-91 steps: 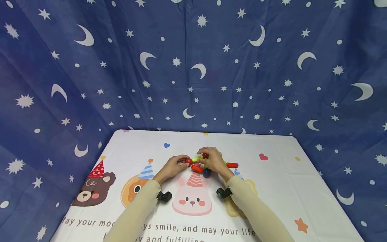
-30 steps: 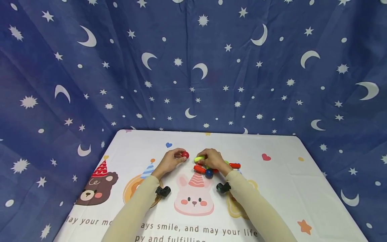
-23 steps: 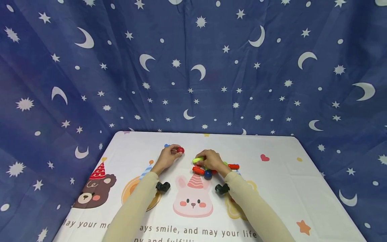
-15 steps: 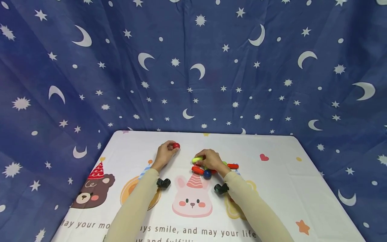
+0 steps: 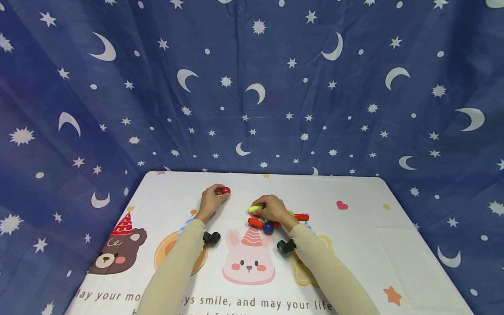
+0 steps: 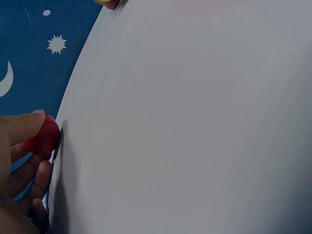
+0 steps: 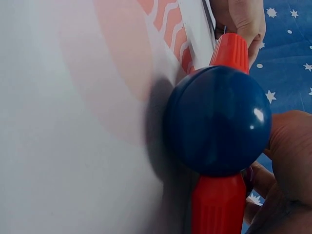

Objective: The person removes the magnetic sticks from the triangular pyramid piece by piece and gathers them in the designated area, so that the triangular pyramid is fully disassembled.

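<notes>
The table's (image 5: 358, 245) far edge runs along 12 o'clock before a starry curtain (image 5: 275, 105), a strip of white between it and the left hand (image 5: 211, 202); a broader stretch of white spreads from the right hand (image 5: 274, 208) toward 3 o'clock. The left thumb and fingers, spread about a ball's width, pinch a shiny red ball (image 5: 225, 190) near the table's 11 o'clock. The right hand pinches a slim yellow-green stick (image 5: 255, 209), 4 o'clock from that ball. Its long axis runs 8 to 2, the free end toward 8. Nearby, at 6 o'clock, a red stick (image 5: 256, 222) points 10 to 4, meeting a glossy blue ball (image 5: 268, 228).
</notes>
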Demonstrator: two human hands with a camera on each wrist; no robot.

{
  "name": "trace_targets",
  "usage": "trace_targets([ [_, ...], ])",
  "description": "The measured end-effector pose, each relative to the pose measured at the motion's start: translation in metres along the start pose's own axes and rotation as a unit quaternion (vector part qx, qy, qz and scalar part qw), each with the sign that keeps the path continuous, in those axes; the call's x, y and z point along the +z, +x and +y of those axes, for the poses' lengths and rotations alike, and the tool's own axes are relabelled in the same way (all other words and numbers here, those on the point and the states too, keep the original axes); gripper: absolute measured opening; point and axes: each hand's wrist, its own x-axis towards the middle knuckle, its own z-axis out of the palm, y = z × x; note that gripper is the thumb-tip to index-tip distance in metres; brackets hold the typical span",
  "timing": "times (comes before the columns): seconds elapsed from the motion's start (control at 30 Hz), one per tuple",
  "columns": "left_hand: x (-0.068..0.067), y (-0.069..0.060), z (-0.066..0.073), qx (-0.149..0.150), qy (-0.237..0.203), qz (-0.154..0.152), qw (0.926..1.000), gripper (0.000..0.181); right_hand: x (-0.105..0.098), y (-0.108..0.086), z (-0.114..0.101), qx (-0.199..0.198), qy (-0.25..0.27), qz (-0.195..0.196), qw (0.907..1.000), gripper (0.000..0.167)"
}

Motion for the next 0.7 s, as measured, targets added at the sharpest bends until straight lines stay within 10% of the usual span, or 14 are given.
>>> trace_targets([
  [0.7,-0.013,-0.009,-0.005,0.029,0.010,0.012,0.9995,0.043,-0.002,-0.002,-0.003,0.020,0.018,-0.009,0.9996,0.025],
])
